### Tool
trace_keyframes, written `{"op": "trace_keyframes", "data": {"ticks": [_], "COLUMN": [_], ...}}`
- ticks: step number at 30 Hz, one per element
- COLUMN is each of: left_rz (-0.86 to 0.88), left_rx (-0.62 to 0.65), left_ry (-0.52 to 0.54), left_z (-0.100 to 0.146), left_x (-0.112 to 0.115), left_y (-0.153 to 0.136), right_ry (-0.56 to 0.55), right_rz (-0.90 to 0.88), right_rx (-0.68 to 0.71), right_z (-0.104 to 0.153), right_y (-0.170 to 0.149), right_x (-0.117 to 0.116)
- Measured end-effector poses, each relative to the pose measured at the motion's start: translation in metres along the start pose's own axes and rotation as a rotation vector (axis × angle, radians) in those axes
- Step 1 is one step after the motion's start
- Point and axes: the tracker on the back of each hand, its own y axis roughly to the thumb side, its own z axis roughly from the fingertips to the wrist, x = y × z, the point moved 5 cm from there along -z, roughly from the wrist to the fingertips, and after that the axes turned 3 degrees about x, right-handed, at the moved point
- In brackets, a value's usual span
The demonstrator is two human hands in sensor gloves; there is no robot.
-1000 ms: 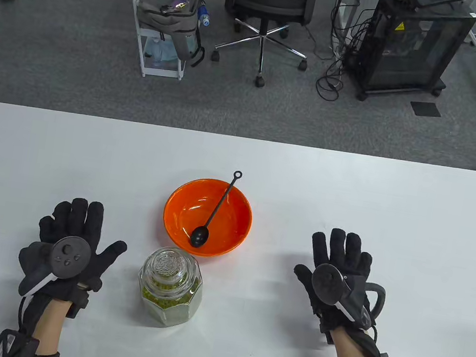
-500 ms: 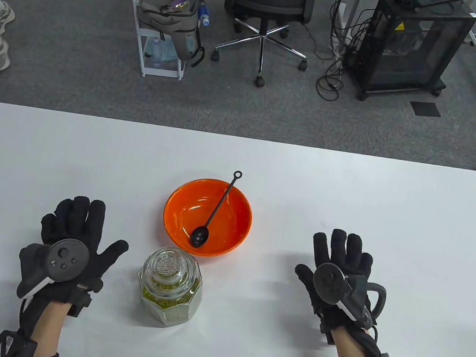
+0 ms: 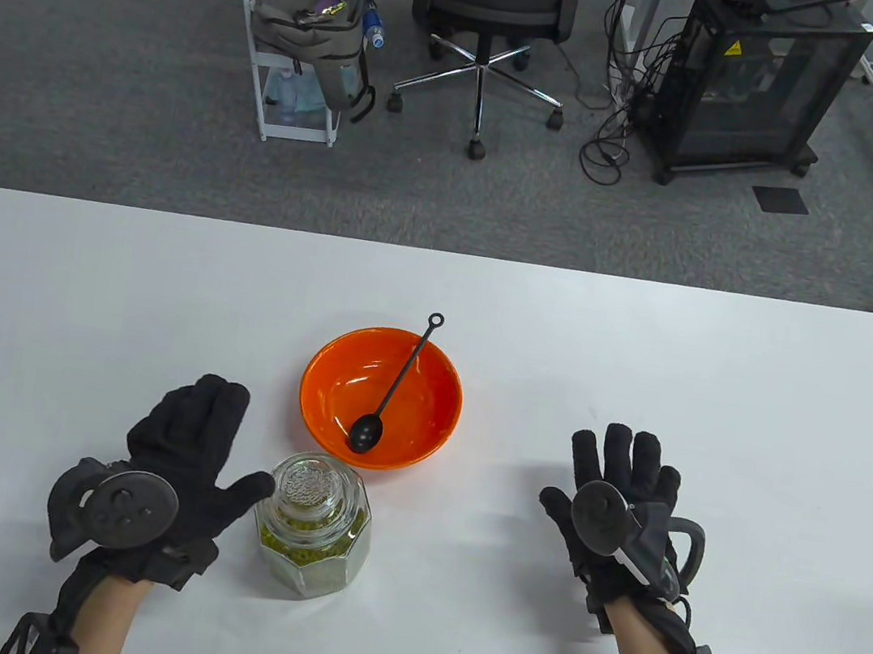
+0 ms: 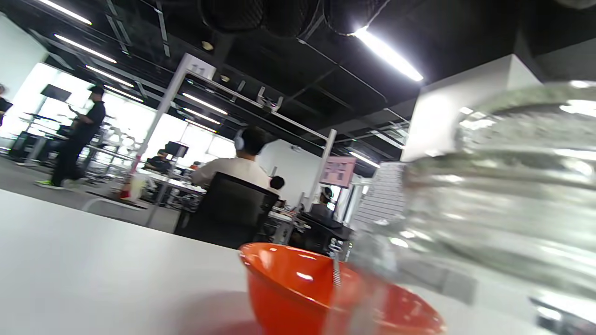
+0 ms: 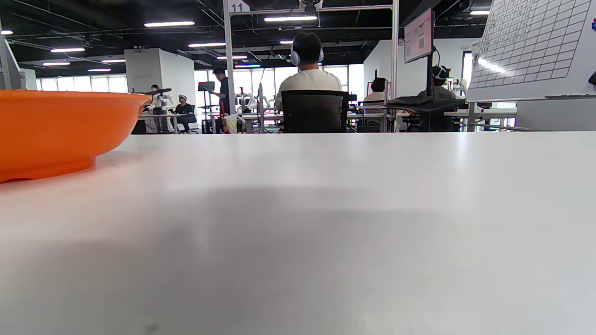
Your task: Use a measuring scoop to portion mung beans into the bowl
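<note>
An orange bowl (image 3: 329, 385) sits mid-table with a black measuring scoop (image 3: 394, 390) lying in it, its handle leaning over the far rim. In front of it stands a lidded glass jar (image 3: 313, 523) with green mung beans inside. My left hand (image 3: 210, 441) is open just left of the jar, thumb close to the lid, fingers straight. My right hand (image 3: 615, 473) lies flat and open on the table to the right, holding nothing. In the left wrist view the jar (image 4: 489, 186) fills the right side, blurred, with the bowl (image 4: 288, 288) behind. The right wrist view catches the bowl (image 5: 56, 130) at its left edge.
The white table (image 3: 725, 370) stretches wide to both sides. Beyond its far edge are an office chair (image 3: 493, 0), a white cart (image 3: 298, 44) and a black cabinet (image 3: 756, 80) on grey carpet. People sit at desks in the wrist views.
My left hand has moved right and turned toward the jar, its thumb now close to the lid. The right hand has stayed put. A passer-by's feet at upper left have left the view.
</note>
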Motion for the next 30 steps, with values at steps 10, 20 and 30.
{"op": "trace_keyframes", "data": {"ticks": [10,20,30], "left_rz": [-0.092,-0.125,-0.104], "left_rx": [0.074,0.067,0.105], "left_ry": [-0.169,-0.219,-0.193], "left_z": [-0.019,-0.024,-0.026], "left_x": [0.031,0.042,0.041], "left_y": [0.046,0.048,0.050], "right_ry": [0.017,0.025,0.029], "right_rz": [-0.003,-0.009,-0.009], "right_rx": [0.001,-0.003,-0.001], "right_z": [0.000,-0.001,-0.001], "right_y": [0.001,0.000,0.000], "right_x": [-0.002,-0.004,-0.005]}}
